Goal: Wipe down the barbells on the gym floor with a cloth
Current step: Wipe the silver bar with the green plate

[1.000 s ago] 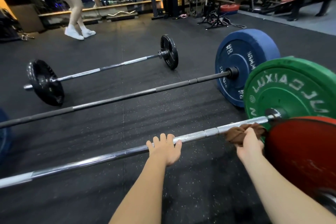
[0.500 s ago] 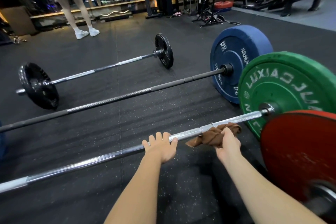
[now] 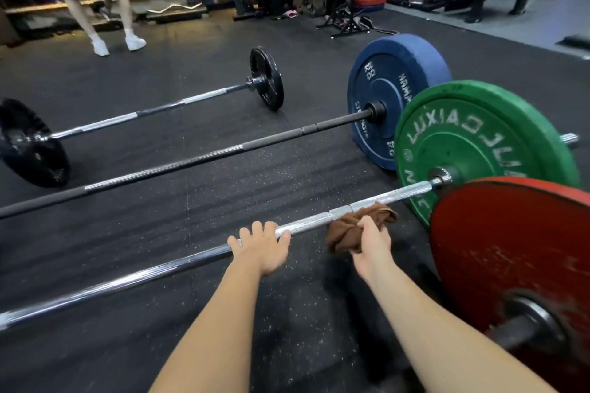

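Head view: the brown cloth (image 3: 357, 226) is found bunched around the shaft of the chrome barbell (image 3: 178, 268), on the knurled stretch near the green plate (image 3: 479, 143). It is clamped in the right hand (image 3: 370, 242), whose fingers are curled round it, evidently so that the bar's full girth is rubbed in one pass. The cloth lies under and just ahead of that palm. The left hand (image 3: 263, 247) is hooked over the same shaft just beside the cloth, judged to be a brace against rolling. A red plate (image 3: 510, 249) stands nearer the camera. The black barbell (image 3: 191, 163), carrying a blue plate (image 3: 383, 99), and the far barbell (image 3: 153, 110) lie parallel on the floor (image 3: 287, 313), well apart from both hands.
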{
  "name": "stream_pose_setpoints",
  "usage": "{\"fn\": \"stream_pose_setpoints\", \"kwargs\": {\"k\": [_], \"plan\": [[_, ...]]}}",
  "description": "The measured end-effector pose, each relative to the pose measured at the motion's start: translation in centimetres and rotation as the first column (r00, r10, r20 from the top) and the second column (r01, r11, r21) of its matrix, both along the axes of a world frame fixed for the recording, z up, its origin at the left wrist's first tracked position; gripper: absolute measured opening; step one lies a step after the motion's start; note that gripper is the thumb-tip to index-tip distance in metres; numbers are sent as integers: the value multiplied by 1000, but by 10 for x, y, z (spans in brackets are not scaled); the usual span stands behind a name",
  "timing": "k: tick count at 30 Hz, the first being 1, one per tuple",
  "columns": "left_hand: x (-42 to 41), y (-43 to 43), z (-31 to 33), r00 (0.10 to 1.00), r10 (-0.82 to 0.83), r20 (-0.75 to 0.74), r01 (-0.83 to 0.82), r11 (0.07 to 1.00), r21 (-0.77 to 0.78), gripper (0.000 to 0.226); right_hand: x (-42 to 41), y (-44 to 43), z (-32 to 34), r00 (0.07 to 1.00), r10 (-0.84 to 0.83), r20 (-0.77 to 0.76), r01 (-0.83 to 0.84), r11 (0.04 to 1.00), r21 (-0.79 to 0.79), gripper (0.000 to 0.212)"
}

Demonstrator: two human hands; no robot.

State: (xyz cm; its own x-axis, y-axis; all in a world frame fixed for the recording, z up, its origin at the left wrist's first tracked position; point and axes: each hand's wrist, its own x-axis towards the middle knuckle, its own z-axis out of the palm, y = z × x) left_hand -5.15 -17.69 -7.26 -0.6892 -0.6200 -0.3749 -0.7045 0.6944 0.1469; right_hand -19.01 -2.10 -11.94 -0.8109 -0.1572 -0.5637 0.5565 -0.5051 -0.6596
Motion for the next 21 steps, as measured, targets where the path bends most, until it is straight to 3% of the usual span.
{"fn": "stream_pose_setpoints", "kwargs": {"k": [7,11,14,17,21], "plan": [[0,0,-1,1000,-3,6,3,1000,0,54,-34,11,9,987,-160,15,161,986,-50,50],[-1,-1,-1,1000,1,5,-1,1000,1,54,-63,34,17,963,-268,-5,268,963,38,50],[0,-1,1,1000,2,8,-2,1000,6,55,-69,48,14,989,-145,-29,147,983,114,54],[0,0,3,1000,0,6,0,1000,9,55,-40,40,14,998,33,-61,-24,989,143,45],[0,1,3,1000,9,-4,-9,1000,-3,54,0,13,5,983,179,-41,-177,982,60,39]]}}
